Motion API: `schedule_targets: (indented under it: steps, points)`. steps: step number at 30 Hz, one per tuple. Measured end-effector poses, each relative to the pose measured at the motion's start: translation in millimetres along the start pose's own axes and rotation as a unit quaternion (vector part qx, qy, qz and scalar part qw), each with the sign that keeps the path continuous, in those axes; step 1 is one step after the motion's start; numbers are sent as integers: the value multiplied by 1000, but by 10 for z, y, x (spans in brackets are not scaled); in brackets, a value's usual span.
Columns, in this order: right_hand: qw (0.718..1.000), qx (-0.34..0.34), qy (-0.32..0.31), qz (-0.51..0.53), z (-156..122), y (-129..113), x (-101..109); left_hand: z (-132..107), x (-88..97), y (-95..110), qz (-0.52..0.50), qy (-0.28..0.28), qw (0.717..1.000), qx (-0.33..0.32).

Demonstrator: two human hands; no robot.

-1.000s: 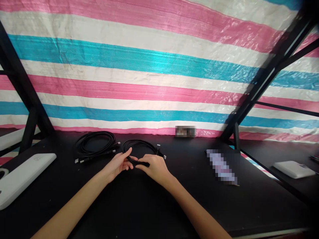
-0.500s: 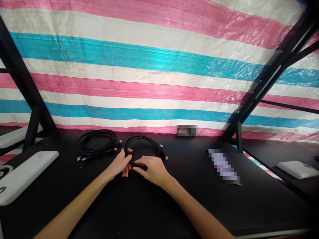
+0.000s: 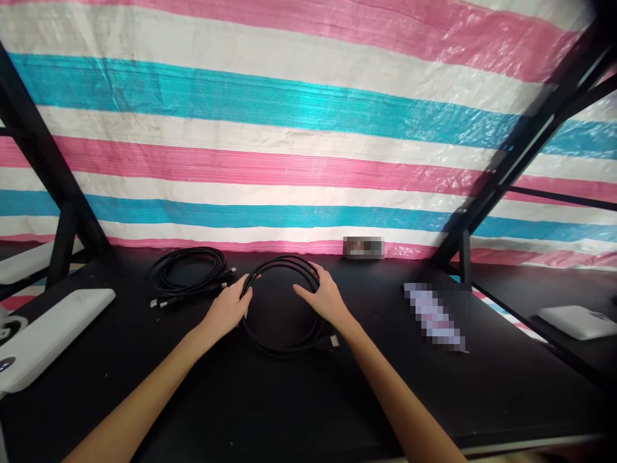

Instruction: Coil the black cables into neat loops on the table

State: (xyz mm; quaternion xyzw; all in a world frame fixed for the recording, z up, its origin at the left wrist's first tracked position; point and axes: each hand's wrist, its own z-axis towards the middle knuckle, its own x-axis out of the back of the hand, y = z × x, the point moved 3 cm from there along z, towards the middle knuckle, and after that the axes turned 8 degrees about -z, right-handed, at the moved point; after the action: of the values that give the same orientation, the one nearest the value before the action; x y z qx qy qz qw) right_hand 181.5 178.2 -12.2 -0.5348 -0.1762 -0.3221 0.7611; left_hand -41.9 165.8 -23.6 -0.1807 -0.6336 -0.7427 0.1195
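Note:
A black coiled cable (image 3: 282,350) forms a wide ring in the middle of the black table (image 3: 270,411). My left hand (image 3: 230,307) grips the ring's left side with its fingers curled round the strands. On the ring's right side is my right hand (image 3: 324,296), fingers closed over the cable. A silver plug end (image 3: 333,341) sticks out at the lower right of the ring. A second black cable coil (image 3: 187,273) with silver plugs lies just to the left, untouched.
A white flat device (image 3: 48,334) lies at the table's left edge. A blurred strip (image 3: 434,315) lies to the right and a small blurred item (image 3: 363,247) at the back. Black frame bars (image 3: 43,161) stand on both sides. Another white device (image 3: 576,320) sits far right.
My hands were together at the near side of a small coil. They have moved apart to its left and right sides, and the coil has widened and shifted nearer to me.

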Motion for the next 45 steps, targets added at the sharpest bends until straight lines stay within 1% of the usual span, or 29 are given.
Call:
schedule_targets:
  steps: [1, 3, 4, 5, 8, 10, 13, 16, 19, 21, 24, 28, 31, 34, 36, 38, 42, 45]
  points:
    - [998, -27, -37, 49, -3, 6, -31, 4, -23, 0, -13, -15, 1000, -8]
    - [980, -74, -113, 143, -11, -8, -76, 12, -66, 4, -59, -33, 998, -15]
    - [971, -91, -137, 173, -15, -23, -81, 16, -81, 9, -88, -28, 996, -15]
    - [966, -98, -148, 188, -16, -42, -76, 17, -93, 15, -115, -19, 993, -13]
    - [969, -86, -132, 189, -16, -100, -32, 11, -124, 35, -160, -1, 987, -3]
    - [974, -74, -122, 178, -26, -130, -17, 1, -132, 44, -153, 0, 988, 2]
    - [983, -70, -108, 132, -51, -147, -19, -15, -110, 48, -100, 6, 995, -11]
    - [991, -60, -90, 76, -76, -140, -34, -26, -79, 54, -42, 11, 998, -40]
    - [999, -1, -46, 17, -85, -144, -28, -32, -62, 76, -9, 16, 998, -64]
    - [999, 37, -21, -18, -87, -155, -9, -35, -63, 91, -12, 12, 998, -68]
    - [994, 70, 7, -81, -83, -185, 41, -41, -63, 104, -10, 9, 998, -65]
    - [982, 94, 16, -163, -83, -222, 85, -58, -18, 129, 65, 45, 994, -72]
    - [985, 97, 2, -144, -85, -212, 76, -73, 29, 172, 127, 71, 987, -70]
    - [995, 72, -23, -63, -75, -178, 53, -84, 67, 229, 186, 93, 975, -72]
    - [998, 47, -43, -11, -66, -157, 33, -89, 79, 255, 206, 107, 970, -78]
    - [998, 35, -54, 15, -62, -147, 18, -90, 74, 261, 198, 116, 970, -85]
    - [998, 34, -54, 20, -74, -139, -6, -86, 44, 243, 130, 124, 977, -118]
    - [997, 39, -67, 27, -91, -142, -30, -78, 40, 227, 129, 125, 976, -126]
